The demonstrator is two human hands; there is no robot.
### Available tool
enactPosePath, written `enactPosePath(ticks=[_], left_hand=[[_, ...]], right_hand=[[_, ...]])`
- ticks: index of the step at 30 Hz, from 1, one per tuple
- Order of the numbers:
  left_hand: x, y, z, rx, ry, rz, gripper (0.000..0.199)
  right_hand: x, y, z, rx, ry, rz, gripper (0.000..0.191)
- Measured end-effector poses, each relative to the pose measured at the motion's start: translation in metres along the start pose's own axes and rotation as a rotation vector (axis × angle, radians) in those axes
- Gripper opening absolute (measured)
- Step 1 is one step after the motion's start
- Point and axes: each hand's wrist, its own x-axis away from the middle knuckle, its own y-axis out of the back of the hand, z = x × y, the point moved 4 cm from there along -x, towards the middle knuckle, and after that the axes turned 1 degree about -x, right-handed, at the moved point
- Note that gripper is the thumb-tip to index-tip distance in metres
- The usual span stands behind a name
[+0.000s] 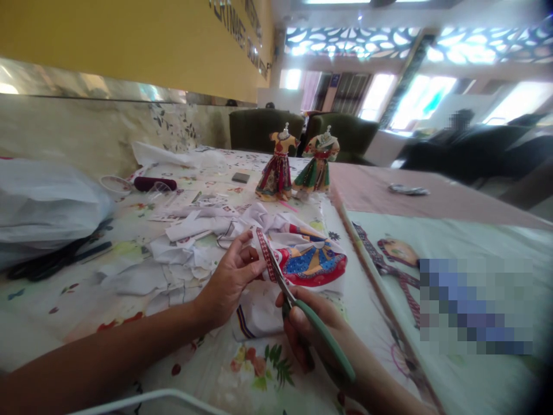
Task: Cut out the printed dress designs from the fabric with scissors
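Left grip (227, 282): pinching red-patterned trim strip (263, 249). Right grip (333, 318): closed around green-handled scissors (327, 341), blades roughly along strip's long axis; left nearer.

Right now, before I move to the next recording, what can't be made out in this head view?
All in the head view:
Scissors: grip partly hidden by the right hand.
White bag: cut off by the left edge; contents hidden by its sides.
Blue shape at right: pixelated.
Wall lettering: blurred, cut off by the top edge.
Background figure: blurred and partly pixelated.
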Motion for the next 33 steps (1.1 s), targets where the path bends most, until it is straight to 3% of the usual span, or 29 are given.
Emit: enactPosePath(ticks=[5, 11, 19, 33], left_hand=[[-0.002, 0.006, -0.006, -0.075, -0.014, -0.106, 0.058], [-0.010, 0.008, -0.005, -0.129, 0.020, 0.043, 0.055], [-0.012, 0.012, -0.006, -0.181, -0.052, -0.008, 0.054], [-0.010, 0.008, -0.007, 0.016, 0.001, 0.086, 0.059]], right_hand=[[-0.001, 0.001, 0.001, 0.010, -0.007, -0.008, 0.057], [0.000, 0.002, 0.001, 0.064, -0.016, -0.013, 0.058], [-0.003, 0.003, -0.002, 0.061, -0.043, -0.016, 0.061], [-0.002, 0.001, 0.007, 0.065, 0.004, 0.029, 0.067]])
